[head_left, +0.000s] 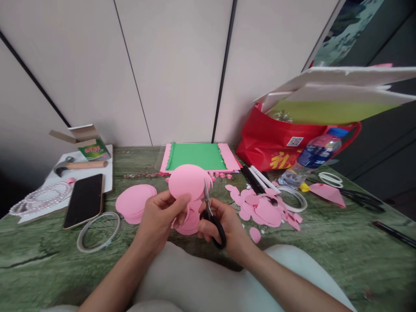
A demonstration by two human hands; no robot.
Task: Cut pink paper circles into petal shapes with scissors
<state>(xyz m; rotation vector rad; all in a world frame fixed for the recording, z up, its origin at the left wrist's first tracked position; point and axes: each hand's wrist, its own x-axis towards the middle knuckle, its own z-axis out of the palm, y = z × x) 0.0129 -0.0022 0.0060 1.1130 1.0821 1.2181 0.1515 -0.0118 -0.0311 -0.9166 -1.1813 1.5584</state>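
Between the thumb and fingers of my left hand [160, 212] is a round pink paper piece [186, 181], held up in front of me. My right hand [224, 221] grips black-handled scissors [207, 200], its fingers in the loops. The blades point up at the right edge of the paper, where a narrow strip curls away. Below my hands more pink paper [186, 225] lies on the table, partly hidden. A stack of pink paper circles [134, 201] sits left of my left hand. Loose pink cutouts [266, 210] are heaped to the right of the scissors.
Left are a phone [85, 200], tape roll [98, 232], hammer [82, 165], bead strings [42, 197] and opened box [92, 149]. Green paper [196, 156] lies at the back. Right stand a red bag [260, 138] and water bottle [316, 156], near another tape roll [300, 200] and scissors [360, 198].
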